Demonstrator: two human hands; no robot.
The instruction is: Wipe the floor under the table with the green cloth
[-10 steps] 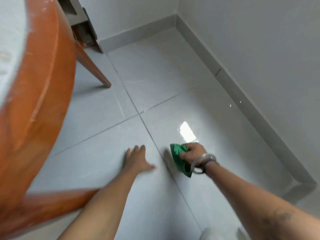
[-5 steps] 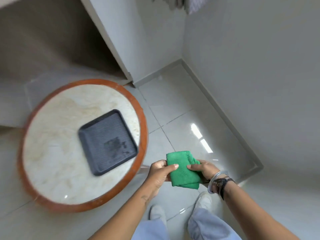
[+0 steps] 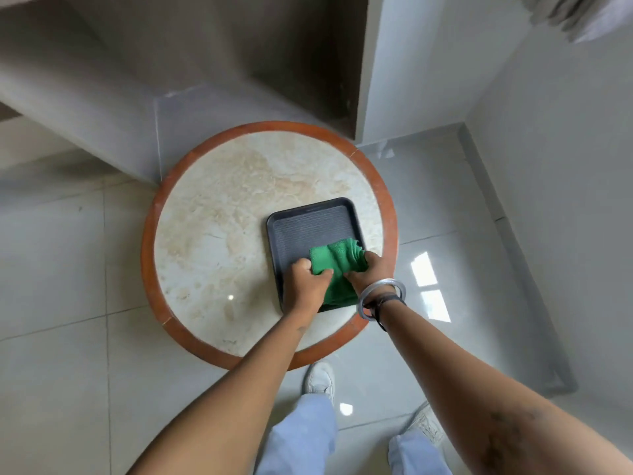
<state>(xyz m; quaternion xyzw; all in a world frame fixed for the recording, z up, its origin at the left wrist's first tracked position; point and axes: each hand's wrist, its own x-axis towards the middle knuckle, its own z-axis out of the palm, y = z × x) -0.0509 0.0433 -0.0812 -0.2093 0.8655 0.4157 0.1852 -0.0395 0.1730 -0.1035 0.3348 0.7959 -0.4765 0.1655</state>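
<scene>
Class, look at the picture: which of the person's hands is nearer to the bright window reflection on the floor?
Right. The right hand grips the green cloth on the side towards the window reflection; the left hand holds the cloth's far side.

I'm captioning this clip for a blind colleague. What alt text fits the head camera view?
Both hands, left hand and right hand, hold a folded green cloth over a dark square plastic tray on a round marble-topped table with an orange wooden rim. The person stands on a glossy grey tiled floor, a metal bangle on the right wrist.
</scene>
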